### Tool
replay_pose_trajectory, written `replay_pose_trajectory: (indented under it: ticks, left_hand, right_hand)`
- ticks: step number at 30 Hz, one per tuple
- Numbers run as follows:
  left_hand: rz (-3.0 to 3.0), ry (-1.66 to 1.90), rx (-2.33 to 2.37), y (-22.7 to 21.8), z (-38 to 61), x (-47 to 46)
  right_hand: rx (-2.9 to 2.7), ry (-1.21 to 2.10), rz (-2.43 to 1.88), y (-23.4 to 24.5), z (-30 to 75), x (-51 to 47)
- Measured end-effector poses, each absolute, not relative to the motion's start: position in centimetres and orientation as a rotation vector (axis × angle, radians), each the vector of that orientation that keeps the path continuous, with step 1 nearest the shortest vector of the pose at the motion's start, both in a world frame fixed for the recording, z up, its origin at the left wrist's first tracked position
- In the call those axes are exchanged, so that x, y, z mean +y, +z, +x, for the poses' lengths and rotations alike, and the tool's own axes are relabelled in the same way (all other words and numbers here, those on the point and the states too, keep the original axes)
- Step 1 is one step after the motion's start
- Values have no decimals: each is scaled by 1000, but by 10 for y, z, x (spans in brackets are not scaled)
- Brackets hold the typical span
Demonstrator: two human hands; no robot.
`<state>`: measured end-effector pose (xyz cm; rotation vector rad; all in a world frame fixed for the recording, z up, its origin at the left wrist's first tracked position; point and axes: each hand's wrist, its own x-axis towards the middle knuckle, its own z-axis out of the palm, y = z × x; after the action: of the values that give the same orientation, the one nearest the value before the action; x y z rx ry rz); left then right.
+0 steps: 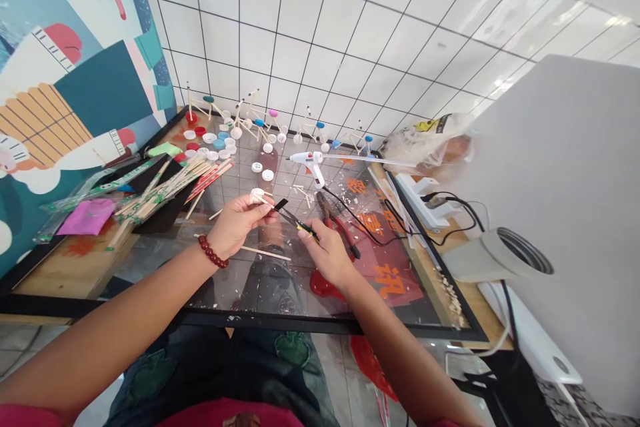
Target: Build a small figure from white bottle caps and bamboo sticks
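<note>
My left hand (pixel 239 221), with a beaded bracelet at the wrist, pinches a thin wooden stick (pixel 266 203). A small black strip (pixel 281 203) sticks out at the stick's tip. My right hand (pixel 327 250) is wrapped around a pair of scissors (pixel 292 217) with black and yellow handles. The scissor blades point left and lie right by the black strip; whether they touch it I cannot tell. A white bottle cap (pixel 257 193) shows just behind my left fingers. Under my hands, a loose stick (pixel 265 253) lies on the glass tabletop (pixel 235 287).
A white glue gun (pixel 313 163) stands beyond my hands, its cord running right. Pliers (pixel 330 207) lie by my right hand. Chopstick bundles (pixel 155 197) and a pink packet (pixel 89 217) are at left. Stick figures on caps (pixel 236 132) line the back; a power strip (pixel 425 203) sits right.
</note>
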<state>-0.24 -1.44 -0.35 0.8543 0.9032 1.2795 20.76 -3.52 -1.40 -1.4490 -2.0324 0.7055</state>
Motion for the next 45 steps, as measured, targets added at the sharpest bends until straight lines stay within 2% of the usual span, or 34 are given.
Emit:
replay_pose_trajectory:
  ticks: [25, 45]
  left_hand:
    - [875, 1228, 953, -4, 1, -16]
    - [848, 1202, 990, -1, 2, -18]
  right_hand:
    - [-1902, 937, -1321, -14, 207, -33]
    - [-1914, 890, -1348, -16, 209, -32]
